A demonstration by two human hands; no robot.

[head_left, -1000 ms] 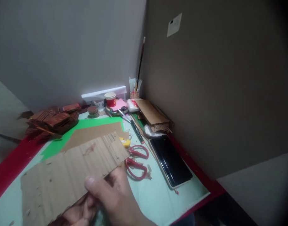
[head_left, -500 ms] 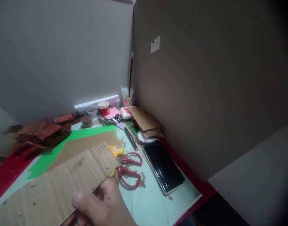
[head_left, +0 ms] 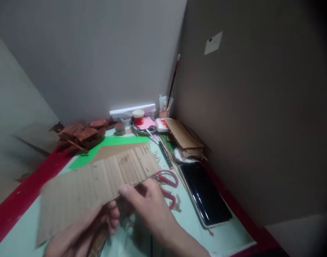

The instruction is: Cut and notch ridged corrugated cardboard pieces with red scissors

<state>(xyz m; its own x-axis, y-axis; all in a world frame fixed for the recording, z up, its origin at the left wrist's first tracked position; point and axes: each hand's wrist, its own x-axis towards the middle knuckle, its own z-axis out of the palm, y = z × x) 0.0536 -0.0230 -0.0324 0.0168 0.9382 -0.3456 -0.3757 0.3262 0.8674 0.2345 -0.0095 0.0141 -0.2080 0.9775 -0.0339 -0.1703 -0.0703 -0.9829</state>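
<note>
A piece of corrugated cardboard point(head_left: 99, 175), its ribbed side up, slants across the table's near part in the air. My right hand point(head_left: 149, 203) pinches its near edge, thumb on top and the other fingers underneath. By the same edge, further left, my left hand point(head_left: 80, 232) has its fingers curled up against the cardboard; its thumb is hard to make out. Just beyond my right hand lie red-handled scissors point(head_left: 167, 177), their blades covered by the cardboard.
A phone point(head_left: 204, 194) lies at the right, beside a black marker point(head_left: 165, 155). Green paper point(head_left: 117, 141) lies beyond the cardboard. Stacked cardboard pieces point(head_left: 184, 134), a red paper cup point(head_left: 138, 117) and a brush holder point(head_left: 164, 113) stand near the walls. Reddish-brown scraps point(head_left: 81, 135) are heaped at the left.
My left hand has come into view at the cardboard's near edge. The view has swung left, so the tabletop things sit further right. Cardboard and right hand also appear further right.
</note>
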